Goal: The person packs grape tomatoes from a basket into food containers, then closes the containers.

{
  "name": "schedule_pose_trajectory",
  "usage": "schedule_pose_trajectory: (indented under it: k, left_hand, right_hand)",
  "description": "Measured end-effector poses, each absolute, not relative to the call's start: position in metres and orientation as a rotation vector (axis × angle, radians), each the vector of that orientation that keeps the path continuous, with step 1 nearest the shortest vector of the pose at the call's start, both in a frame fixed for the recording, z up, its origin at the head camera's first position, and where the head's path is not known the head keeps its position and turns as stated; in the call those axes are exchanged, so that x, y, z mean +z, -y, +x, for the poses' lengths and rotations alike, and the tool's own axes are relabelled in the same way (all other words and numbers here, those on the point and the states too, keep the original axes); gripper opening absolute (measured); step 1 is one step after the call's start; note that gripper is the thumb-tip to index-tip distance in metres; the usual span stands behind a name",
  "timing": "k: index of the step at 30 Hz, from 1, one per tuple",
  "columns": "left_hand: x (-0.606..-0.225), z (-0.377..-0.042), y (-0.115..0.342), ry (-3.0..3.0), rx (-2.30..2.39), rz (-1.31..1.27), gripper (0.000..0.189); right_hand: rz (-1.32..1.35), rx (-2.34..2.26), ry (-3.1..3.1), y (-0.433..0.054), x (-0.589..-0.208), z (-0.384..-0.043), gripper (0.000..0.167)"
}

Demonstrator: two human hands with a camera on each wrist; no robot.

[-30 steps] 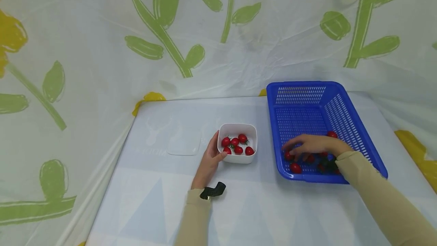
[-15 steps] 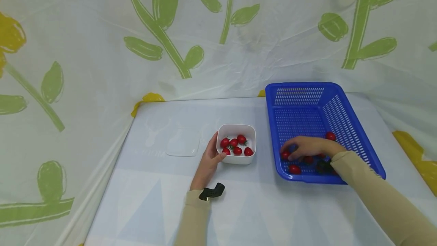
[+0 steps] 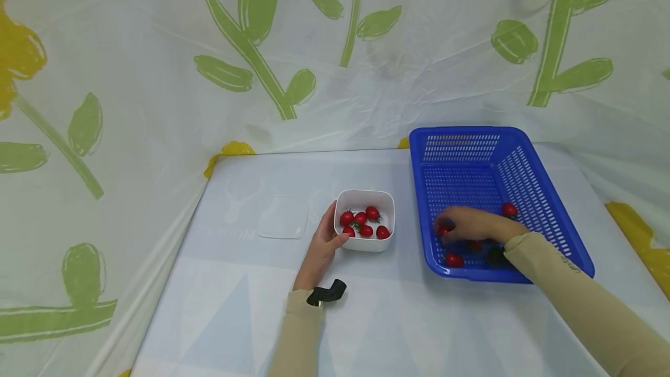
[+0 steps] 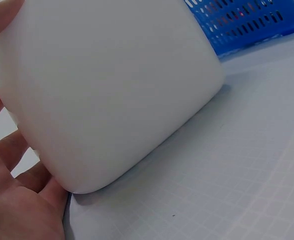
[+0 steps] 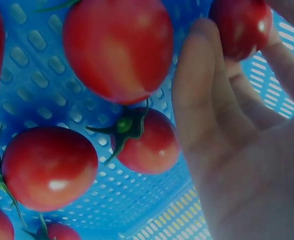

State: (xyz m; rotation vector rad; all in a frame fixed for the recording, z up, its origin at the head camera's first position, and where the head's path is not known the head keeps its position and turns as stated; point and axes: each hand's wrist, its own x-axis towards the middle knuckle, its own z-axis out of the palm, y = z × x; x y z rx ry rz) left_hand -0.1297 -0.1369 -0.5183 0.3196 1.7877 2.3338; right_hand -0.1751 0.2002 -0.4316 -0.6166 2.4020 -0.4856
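Note:
My left hand (image 3: 319, 252) grips a small white square box (image 3: 366, 245) standing on the table, its thumb over the near left rim and the fingers along the left side. Several cherry tomatoes (image 3: 372, 213) with green stems lie in the box. Over at the right, my right hand (image 3: 473, 224) reaches down inside a blue plastic basket (image 3: 416, 191) and pinches a cherry tomato (image 5: 240, 27) between thumb and fingers. Beside that hand, more cherry tomatoes (image 5: 49, 167) lie on the basket floor; some are hidden under the hand and wrist in the head view.
A clear, flat lid-like piece (image 3: 282, 218) with rounded corners lies on the white table (image 3: 251, 319) left of the box. Behind the table hangs a white curtain (image 3: 157, 63) with printed flowers. The basket's raised walls surround the right hand.
The right hand's fingers have closed on a cherry tomato in the basket and lifted it slightly. The left hand and the white box have stayed in place.

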Motion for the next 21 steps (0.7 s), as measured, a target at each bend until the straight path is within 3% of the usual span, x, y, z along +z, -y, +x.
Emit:
schedule_pose_trajectory:
  k: [4,21]
  left_hand:
    - [-0.519,-0.13,0.137,-1.819,2.325,0.317,0.069]
    - [-0.507,-0.126,0.136,-1.793,2.327,0.315,0.07]
  right_hand:
    - [-0.653,-0.466,-2.483,-0.201,-0.432,-0.177,0.02]
    - [-0.541,-0.559,-2.648,-0.206,-0.4,-0.165,0.028]
